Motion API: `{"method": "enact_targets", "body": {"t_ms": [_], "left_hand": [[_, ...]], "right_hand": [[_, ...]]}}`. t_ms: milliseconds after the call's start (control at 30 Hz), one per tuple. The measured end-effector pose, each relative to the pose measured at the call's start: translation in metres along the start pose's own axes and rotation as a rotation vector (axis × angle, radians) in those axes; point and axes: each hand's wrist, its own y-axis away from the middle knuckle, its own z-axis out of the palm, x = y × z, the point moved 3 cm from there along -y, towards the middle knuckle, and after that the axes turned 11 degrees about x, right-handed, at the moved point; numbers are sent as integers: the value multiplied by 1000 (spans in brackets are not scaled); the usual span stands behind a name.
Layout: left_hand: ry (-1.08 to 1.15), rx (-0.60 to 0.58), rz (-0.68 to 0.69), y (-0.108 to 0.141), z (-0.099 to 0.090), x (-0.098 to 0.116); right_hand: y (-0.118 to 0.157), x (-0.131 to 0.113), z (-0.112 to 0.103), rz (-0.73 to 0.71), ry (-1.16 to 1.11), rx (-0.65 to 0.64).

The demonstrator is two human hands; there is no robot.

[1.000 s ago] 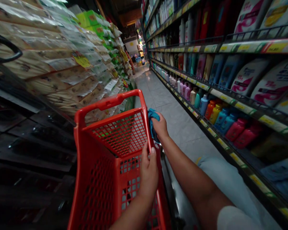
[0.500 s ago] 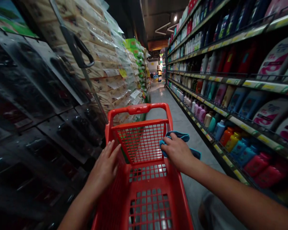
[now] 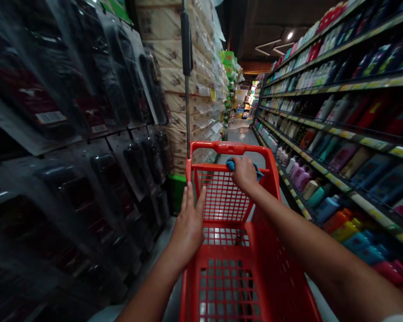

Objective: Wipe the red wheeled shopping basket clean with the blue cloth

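Note:
A red plastic shopping cart [image 3: 262, 255] stands in front of me, with latticed walls and floor. My left hand [image 3: 188, 221] lies with fingers stretched out along the cart's left rim. In my right hand [image 3: 244, 173] is a bunched blue cloth [image 3: 230, 164], pressed against the top bar of the lattice panel [image 3: 221, 197] at the far end. Part of the cloth is hidden under the palm. Beyond that bar is the cart's red handle [image 3: 235, 147]. A thin metal pole with a dark grip [image 3: 186, 42] rises by the cart's far left corner.
Dark packaged goods [image 3: 114, 165] hang on the left. Behind them rises a tall stack of tan packs [image 3: 176, 103]. Shelves of bottles [image 3: 339, 134] line the right side, and the grey floor [image 3: 240, 132] runs down the aisle between.
The view has swung left, so the cart appears further right. My right hand and the cloth have moved from the cart's right rim onto the panel's top bar. My left hand stays at the left rim.

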Motion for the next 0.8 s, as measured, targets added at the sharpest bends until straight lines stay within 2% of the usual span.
{"method": "enact_targets", "body": {"t_ms": [100, 200, 267, 300, 367, 433, 500, 600, 667, 733, 800], "left_hand": [[70, 18, -59, 5, 1, 6], [161, 54, -134, 10, -3, 8], [197, 74, -186, 13, -6, 7], [207, 81, -199, 14, -6, 7], [220, 95, -176, 15, -7, 6], [233, 115, -121, 16, -7, 6], [241, 124, -108, 16, -6, 6], [245, 113, -164, 17, -6, 4], [253, 102, -194, 17, -6, 3], [260, 100, -205, 18, -5, 3], [258, 113, -195, 18, -5, 2]], "right_hand": [[9, -59, 18, -111, -133, 60], [20, -85, 33, -312, -246, 151], [28, -83, 43, -439, -284, 217], [32, -79, 49, -454, -291, 249], [40, -71, 64, -359, -285, 306], [55, -68, 85, -229, -263, 305], [81, -71, 112, -217, -243, 206], [139, -69, 155, -341, -219, -11], [172, -59, 174, -378, -207, -85], [184, -46, 178, -374, -226, -64], [169, -34, 163, -290, -279, 88]]}}
